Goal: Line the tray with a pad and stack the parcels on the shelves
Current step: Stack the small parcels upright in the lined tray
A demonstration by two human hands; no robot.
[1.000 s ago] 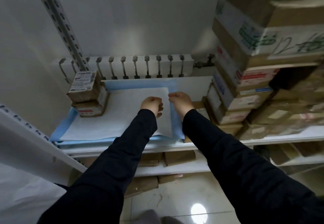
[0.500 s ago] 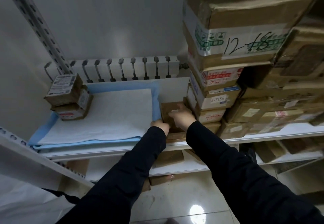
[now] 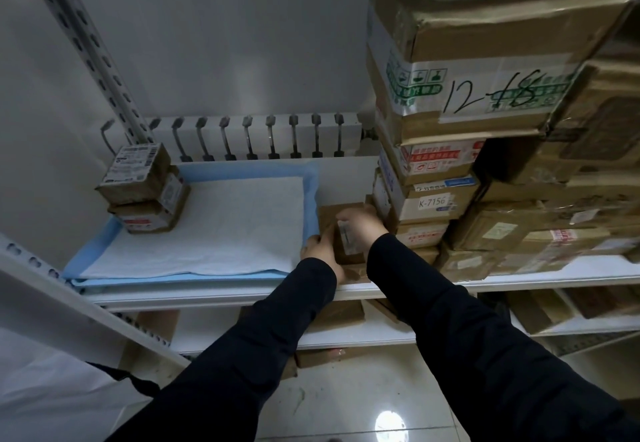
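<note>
Brown cardboard first: small brown cardboard parcel [image 3: 349,249] with a white label strip on its near face, at the front of the white metal shelf [image 3: 225,298], held between both my hands. My left hand [image 3: 320,251] grips its left side, fingers curled round the near left edge. My right hand [image 3: 362,225] lies over its top and right side, fingers curled down over the far top edge. Both closed on it, fingers flush against the cardboard.

Parcel sits just right of the white absorbent pad with a blue border [image 3: 207,227], my left fingers touching or nearly touching the pad's right blue edge, cannot tell which. More brown cardboard shows under the parcel at the shelf front; separate parcel or not, cannot tell. Pad lies flat over the pale tray [image 3: 145,286], only the tray's front rim visible.

Two small brown labelled parcels [image 3: 145,189] stacked one on the other on the pad's far left corner, well apart from my hands. Tall stack of big taped cardboard boxes [image 3: 450,95] just right of the held parcel, top one marked 12-18 by hand. White ribbed radiator [image 3: 259,137] against the wall behind the shelf. Grey perforated upright post [image 3: 86,47] at far left. Lower shelf [image 3: 346,336] carries more brown parcels. Dark sleeves [image 3: 277,337] on both arms.
</note>
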